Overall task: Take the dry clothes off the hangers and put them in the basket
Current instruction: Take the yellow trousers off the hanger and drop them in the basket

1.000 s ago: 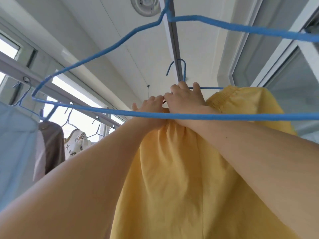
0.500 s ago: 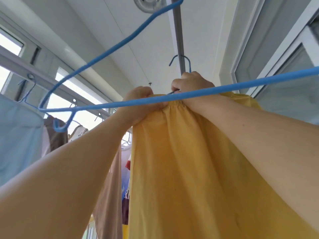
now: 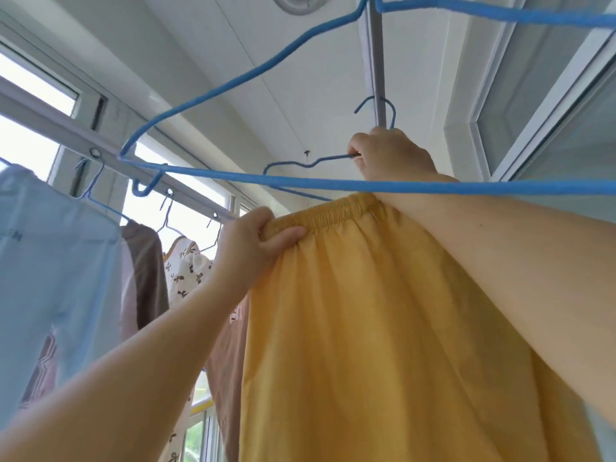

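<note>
Lower now than half a second ago, the left hand (image 3: 253,248) has pulled its end of the waistband down and away from the wire, so the hands that were side by side stand apart. It pinches the gathered elastic edge between thumb and curled fingers, with open air above it up to the long bar of a large blue hanger (image 3: 233,176) close to the camera. The right hand (image 3: 390,158) is higher, fingers curled around the neck of a smaller blue hanger (image 3: 300,165), whose hook sits on the grey ceiling rail (image 3: 375,61) just above the knuckles; that hanger's left shoulder is bare wire. Yellow trousers (image 3: 383,328) hang between the two forearms, soft and lightly creased, the ruched waistband running from the left thumb up to just under the right wrist, where its far end is hidden, so I cannot tell whether it is on the wire. To the left, along the window rail (image 3: 66,128), hang a pale blue shirt (image 3: 56,261), a brown garment (image 3: 146,271) and a white patterned garment (image 3: 186,275), near the left forearm but not touching it
</note>
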